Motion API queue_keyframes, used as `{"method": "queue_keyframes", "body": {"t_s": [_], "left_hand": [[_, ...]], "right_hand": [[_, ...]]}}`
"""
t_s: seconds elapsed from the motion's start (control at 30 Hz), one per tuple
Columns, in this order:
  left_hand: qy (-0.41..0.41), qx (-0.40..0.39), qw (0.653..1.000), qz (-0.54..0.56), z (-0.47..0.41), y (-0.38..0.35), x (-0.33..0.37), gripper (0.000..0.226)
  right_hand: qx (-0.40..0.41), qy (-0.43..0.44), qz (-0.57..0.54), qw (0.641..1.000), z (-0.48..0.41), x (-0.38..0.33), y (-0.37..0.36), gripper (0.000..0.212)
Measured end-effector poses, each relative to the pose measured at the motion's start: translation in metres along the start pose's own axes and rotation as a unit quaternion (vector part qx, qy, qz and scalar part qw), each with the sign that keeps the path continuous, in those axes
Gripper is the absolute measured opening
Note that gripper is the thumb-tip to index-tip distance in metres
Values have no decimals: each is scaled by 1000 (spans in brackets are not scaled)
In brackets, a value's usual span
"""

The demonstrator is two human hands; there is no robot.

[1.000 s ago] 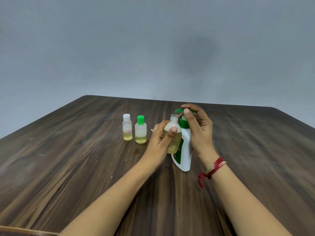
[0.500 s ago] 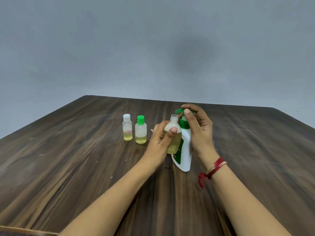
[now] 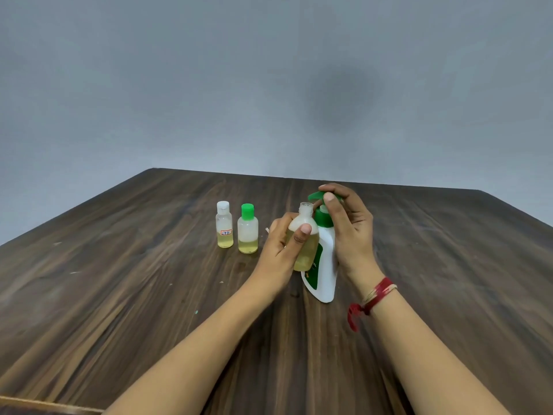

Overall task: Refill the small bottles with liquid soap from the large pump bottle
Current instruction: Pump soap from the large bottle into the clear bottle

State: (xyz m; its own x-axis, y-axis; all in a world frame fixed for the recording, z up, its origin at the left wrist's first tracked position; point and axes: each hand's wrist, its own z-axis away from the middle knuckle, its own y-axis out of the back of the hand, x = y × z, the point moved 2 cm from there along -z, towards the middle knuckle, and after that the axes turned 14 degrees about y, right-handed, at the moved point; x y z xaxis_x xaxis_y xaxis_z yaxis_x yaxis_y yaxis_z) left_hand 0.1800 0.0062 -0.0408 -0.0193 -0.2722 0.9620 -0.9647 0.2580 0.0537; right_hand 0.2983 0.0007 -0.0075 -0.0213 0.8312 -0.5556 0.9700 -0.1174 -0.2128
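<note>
A white pump bottle (image 3: 324,274) with a green pump head (image 3: 314,195) stands at the table's middle. My right hand (image 3: 348,227) curls over the pump head, fingers on top and thumb at the collar. My left hand (image 3: 281,250) grips an uncapped small bottle (image 3: 305,250), mostly full of yellow soap, and holds its mouth under the green spout. To the left stand two capped small bottles: one with a white cap (image 3: 224,224) and one with a green cap (image 3: 247,229), each with a little yellow liquid at the bottom.
The dark wooden table (image 3: 119,295) reaches a grey wall behind. A small white object (image 3: 266,230) lies just behind my left hand, mostly hidden. A red thread band (image 3: 372,298) is tied on my right wrist.
</note>
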Motion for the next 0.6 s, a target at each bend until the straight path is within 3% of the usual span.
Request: {"method": "queue_keyframes", "body": {"t_s": [0.2, 0.6], "left_hand": [[-1, -1, 1000, -1, -1, 0, 0, 39], [-1, -3, 1000, 0, -1, 1, 0, 39]], "right_hand": [[-3, 12, 9, 1000, -1, -2, -1, 11], [-9, 13, 12, 1000, 0, -3, -2, 12]]}}
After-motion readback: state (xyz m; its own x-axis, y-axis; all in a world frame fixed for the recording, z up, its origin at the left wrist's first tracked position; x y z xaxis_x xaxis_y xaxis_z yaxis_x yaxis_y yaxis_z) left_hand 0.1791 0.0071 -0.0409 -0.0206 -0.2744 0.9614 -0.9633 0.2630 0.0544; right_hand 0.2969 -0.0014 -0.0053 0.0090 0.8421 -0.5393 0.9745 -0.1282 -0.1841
